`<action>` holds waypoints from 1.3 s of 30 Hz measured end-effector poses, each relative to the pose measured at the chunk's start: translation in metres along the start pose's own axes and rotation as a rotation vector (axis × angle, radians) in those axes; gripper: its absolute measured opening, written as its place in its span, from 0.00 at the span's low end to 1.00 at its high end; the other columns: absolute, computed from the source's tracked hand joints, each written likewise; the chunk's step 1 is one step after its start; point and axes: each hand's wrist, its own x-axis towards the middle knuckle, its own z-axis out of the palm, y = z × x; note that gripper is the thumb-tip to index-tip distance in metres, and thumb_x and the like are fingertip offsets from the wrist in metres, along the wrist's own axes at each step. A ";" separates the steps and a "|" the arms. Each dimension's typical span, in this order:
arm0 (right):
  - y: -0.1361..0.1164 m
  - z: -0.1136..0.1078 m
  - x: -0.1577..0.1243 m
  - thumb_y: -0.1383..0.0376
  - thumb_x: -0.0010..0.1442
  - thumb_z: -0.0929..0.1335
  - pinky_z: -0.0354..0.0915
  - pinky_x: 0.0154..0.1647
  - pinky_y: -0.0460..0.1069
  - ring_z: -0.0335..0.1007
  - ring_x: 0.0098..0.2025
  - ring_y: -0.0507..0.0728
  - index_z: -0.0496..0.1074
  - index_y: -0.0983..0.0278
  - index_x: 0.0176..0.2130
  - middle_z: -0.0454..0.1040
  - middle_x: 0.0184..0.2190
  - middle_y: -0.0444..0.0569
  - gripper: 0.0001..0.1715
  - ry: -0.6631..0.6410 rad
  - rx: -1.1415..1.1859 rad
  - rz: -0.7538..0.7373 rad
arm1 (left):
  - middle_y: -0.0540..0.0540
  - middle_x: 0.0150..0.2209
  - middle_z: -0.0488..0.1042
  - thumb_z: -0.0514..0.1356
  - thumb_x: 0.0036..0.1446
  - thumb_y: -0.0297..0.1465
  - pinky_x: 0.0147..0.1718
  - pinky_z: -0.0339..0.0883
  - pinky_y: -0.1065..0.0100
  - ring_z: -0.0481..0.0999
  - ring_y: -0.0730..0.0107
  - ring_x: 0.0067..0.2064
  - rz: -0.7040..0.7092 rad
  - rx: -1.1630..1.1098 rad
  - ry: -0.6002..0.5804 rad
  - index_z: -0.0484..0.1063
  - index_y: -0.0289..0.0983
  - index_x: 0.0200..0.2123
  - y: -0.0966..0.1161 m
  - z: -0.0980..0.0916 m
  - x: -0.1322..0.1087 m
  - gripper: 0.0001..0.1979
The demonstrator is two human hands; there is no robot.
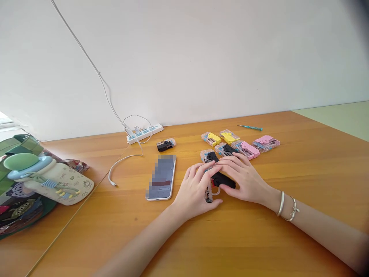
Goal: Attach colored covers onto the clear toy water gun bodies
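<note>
Between my two hands lies a toy water gun (209, 192) with a clear body marked "WATER", a black grip and a red trigger. My left hand (196, 188) curves over the clear body, its thumb at the near end. My right hand (245, 177) closes round the black grip, thumb on the near side. The fingertips of both hands meet above the toy and hide part of it. Just beyond them are two folded black water guns (210, 156), two yellow ones (213, 139) and two pink ones (266, 142).
Left of my hands lies a phone (162, 179), with another black folded water gun (166, 144) behind it. A power strip (145, 133) with a white cable (123, 157) sits by the wall. A screwdriver (250, 127) lies at the back; a bottle (66, 181) leans by a bag (23, 213).
</note>
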 end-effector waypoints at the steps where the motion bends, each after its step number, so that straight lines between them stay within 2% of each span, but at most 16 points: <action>1: -0.001 -0.002 0.001 0.62 0.54 0.66 0.54 0.54 0.63 0.62 0.51 0.64 0.64 0.60 0.48 0.70 0.47 0.52 0.20 -0.022 -0.035 -0.042 | 0.43 0.60 0.59 0.64 0.45 0.37 0.56 0.53 0.53 0.57 0.54 0.57 0.005 0.002 0.002 0.51 0.43 0.60 0.000 0.000 0.000 0.39; 4: -0.001 -0.006 0.002 0.59 0.53 0.67 0.57 0.52 0.61 0.63 0.49 0.63 0.63 0.62 0.49 0.71 0.46 0.53 0.24 -0.060 -0.065 -0.073 | 0.43 0.59 0.59 0.64 0.45 0.37 0.56 0.53 0.55 0.57 0.56 0.57 0.015 0.009 0.002 0.52 0.42 0.59 0.001 -0.001 0.000 0.39; 8: 0.000 -0.008 0.002 0.58 0.53 0.68 0.60 0.48 0.58 0.67 0.46 0.62 0.63 0.63 0.48 0.72 0.46 0.53 0.23 -0.125 -0.045 -0.057 | 0.44 0.60 0.59 0.63 0.45 0.37 0.56 0.53 0.55 0.57 0.56 0.57 0.017 0.012 -0.009 0.52 0.43 0.59 0.001 -0.002 0.000 0.39; 14: 0.000 -0.007 0.000 0.71 0.50 0.65 0.64 0.41 0.54 0.70 0.40 0.59 0.63 0.64 0.46 0.74 0.41 0.51 0.21 -0.170 -0.011 -0.001 | 0.44 0.60 0.59 0.63 0.45 0.34 0.57 0.52 0.56 0.56 0.57 0.58 0.013 -0.012 -0.013 0.52 0.41 0.59 0.000 -0.001 0.001 0.38; 18: -0.002 -0.004 -0.001 0.71 0.52 0.63 0.64 0.33 0.51 0.70 0.33 0.58 0.64 0.64 0.42 0.74 0.33 0.49 0.15 -0.182 -0.020 0.064 | 0.43 0.60 0.58 0.63 0.45 0.34 0.57 0.51 0.57 0.56 0.58 0.58 0.002 -0.086 -0.025 0.52 0.41 0.59 0.001 0.000 0.000 0.38; 22: -0.001 -0.001 -0.003 0.71 0.55 0.60 0.63 0.30 0.50 0.71 0.33 0.58 0.63 0.65 0.43 0.75 0.33 0.50 0.14 -0.175 -0.057 0.054 | 0.42 0.60 0.57 0.64 0.46 0.43 0.57 0.51 0.55 0.55 0.55 0.59 -0.037 -0.286 -0.064 0.53 0.41 0.59 0.003 -0.004 0.000 0.39; 24: -0.001 0.000 -0.003 0.72 0.54 0.60 0.63 0.31 0.50 0.72 0.35 0.58 0.62 0.64 0.46 0.75 0.37 0.50 0.18 -0.165 -0.052 0.033 | 0.40 0.59 0.58 0.56 0.54 0.46 0.57 0.52 0.55 0.56 0.55 0.59 -0.118 -0.479 -0.049 0.51 0.40 0.59 0.003 -0.007 0.001 0.33; 26: -0.003 -0.001 -0.003 0.73 0.54 0.60 0.63 0.32 0.49 0.72 0.37 0.57 0.61 0.64 0.49 0.75 0.40 0.50 0.21 -0.149 -0.047 -0.013 | 0.40 0.59 0.59 0.46 0.62 0.42 0.54 0.56 0.58 0.60 0.58 0.57 -0.263 -0.647 -0.004 0.52 0.39 0.58 0.003 -0.008 0.002 0.24; 28: -0.006 -0.001 -0.003 0.72 0.56 0.60 0.62 0.32 0.48 0.72 0.37 0.56 0.61 0.64 0.49 0.75 0.40 0.51 0.20 -0.134 -0.076 -0.078 | 0.41 0.56 0.62 0.44 0.64 0.39 0.49 0.61 0.62 0.66 0.61 0.52 -0.419 -0.712 0.007 0.57 0.39 0.55 0.002 -0.008 0.003 0.19; 30: -0.008 0.000 -0.003 0.72 0.58 0.59 0.60 0.30 0.48 0.71 0.33 0.56 0.62 0.66 0.49 0.76 0.38 0.51 0.19 -0.122 -0.132 -0.136 | 0.44 0.47 0.69 0.45 0.63 0.39 0.42 0.64 0.65 0.70 0.64 0.43 -0.509 -0.694 -0.052 0.63 0.39 0.48 -0.001 -0.006 0.004 0.16; 32: -0.011 0.001 -0.003 0.71 0.58 0.59 0.56 0.27 0.48 0.68 0.28 0.54 0.62 0.67 0.49 0.76 0.34 0.49 0.18 -0.104 -0.189 -0.172 | 0.48 0.36 0.72 0.44 0.63 0.40 0.37 0.64 0.67 0.70 0.66 0.36 -0.533 -0.661 -0.121 0.67 0.39 0.40 -0.005 -0.002 0.004 0.16; 34: -0.012 0.002 -0.003 0.71 0.58 0.59 0.54 0.26 0.48 0.65 0.25 0.53 0.63 0.67 0.49 0.75 0.30 0.47 0.18 -0.090 -0.235 -0.190 | 0.50 0.29 0.70 0.43 0.63 0.41 0.33 0.63 0.68 0.69 0.68 0.33 -0.539 -0.641 -0.149 0.67 0.38 0.35 -0.007 0.000 0.003 0.18; 39: -0.013 0.000 -0.005 0.70 0.57 0.61 0.50 0.23 0.48 0.60 0.20 0.52 0.63 0.65 0.49 0.73 0.26 0.44 0.19 -0.126 -0.349 -0.175 | 0.51 0.28 0.68 0.44 0.63 0.41 0.30 0.61 0.71 0.68 0.70 0.31 -0.545 -0.674 -0.146 0.66 0.39 0.35 -0.008 0.002 0.002 0.17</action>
